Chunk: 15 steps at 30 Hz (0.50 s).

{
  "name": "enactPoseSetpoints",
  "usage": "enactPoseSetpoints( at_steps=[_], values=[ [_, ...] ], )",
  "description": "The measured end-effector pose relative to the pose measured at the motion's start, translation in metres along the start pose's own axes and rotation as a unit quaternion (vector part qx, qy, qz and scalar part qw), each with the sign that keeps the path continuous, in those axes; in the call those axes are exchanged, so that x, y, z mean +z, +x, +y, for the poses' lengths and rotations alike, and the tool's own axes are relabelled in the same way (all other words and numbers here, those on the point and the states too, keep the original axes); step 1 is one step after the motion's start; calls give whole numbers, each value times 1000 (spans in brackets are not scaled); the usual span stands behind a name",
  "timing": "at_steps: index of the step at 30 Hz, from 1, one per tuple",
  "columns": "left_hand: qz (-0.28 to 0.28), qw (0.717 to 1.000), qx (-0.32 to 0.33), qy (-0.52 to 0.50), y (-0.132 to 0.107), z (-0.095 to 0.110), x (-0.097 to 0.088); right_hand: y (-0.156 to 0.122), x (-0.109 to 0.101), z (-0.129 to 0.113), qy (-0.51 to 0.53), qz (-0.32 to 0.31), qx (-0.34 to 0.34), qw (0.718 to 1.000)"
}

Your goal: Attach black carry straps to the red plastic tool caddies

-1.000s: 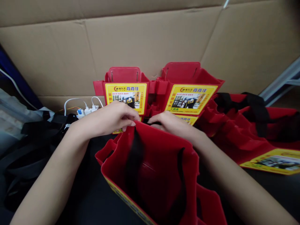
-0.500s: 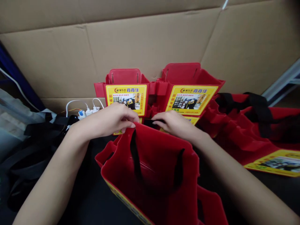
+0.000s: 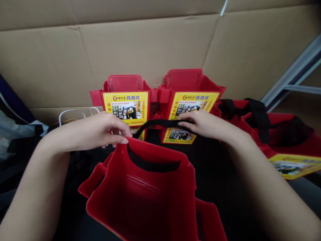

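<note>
A red plastic tool box (image 3: pixel 150 201), its mouth toward me, sits in front of me at the lower middle. My left hand (image 3: pixel 115 129) pinches the left end of its far rim between thumb and fingers. A black strap (image 3: pixel 160 123) passes through slots in that far wall; one stretch lies inside the box, another arches up behind it. My right hand (image 3: pixel 198 122) is closed on the strap's outer stretch, to the right of the box's rim. The strap's far end is hidden by my right hand.
Red boxes with yellow labels (image 3: pixel 125 108) stand in two stacks against a cardboard wall (image 3: pixel 145 50). More red boxes with black straps (image 3: pixel 260 120) lie at right, beside a metal frame (image 3: pixel 298 77). White cables (image 3: pixel 67 113) and black straps are at left.
My right hand has pulled the strap up and right, so its loop inside the box has tightened against the far wall. The view has shifted, with the box now further left.
</note>
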State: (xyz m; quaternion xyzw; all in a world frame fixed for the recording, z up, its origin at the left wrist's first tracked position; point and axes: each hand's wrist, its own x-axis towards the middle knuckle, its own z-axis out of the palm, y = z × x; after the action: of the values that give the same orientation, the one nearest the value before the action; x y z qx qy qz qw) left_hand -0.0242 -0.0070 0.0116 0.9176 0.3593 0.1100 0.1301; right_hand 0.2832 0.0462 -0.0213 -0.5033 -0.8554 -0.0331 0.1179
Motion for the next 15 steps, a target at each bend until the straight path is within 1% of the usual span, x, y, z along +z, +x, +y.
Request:
enactPoseSetpoints(
  at_steps=[2,5,6,7,8,10,11,12,13,15],
  values=[
    [36,999,4,19,3,2,0,-4,-4,-21,43,37,-60,997],
    [137,990,3,45,14,7,7,-8,-3,-55,65,65,-127,988],
    [156,987,6,44,18,8,11,-9,-1,-63,70,69,-148,984],
    [159,987,10,31,23,9,15,-10,2,-70,78,74,-166,980],
    [144,989,15,10,27,8,18,-10,4,-74,89,81,-180,976],
    [90,995,17,-33,32,6,22,-10,8,-75,115,92,-191,971],
    [72,996,13,-42,32,4,22,-9,8,-73,130,95,-191,968],
    [68,997,6,-36,32,2,21,-9,7,-70,145,92,-188,967],
    [76,997,-5,-17,30,0,18,-8,5,-66,160,82,-182,967],
    [86,995,-39,38,23,-4,9,-8,-2,-54,182,47,-164,968]
  ],
)
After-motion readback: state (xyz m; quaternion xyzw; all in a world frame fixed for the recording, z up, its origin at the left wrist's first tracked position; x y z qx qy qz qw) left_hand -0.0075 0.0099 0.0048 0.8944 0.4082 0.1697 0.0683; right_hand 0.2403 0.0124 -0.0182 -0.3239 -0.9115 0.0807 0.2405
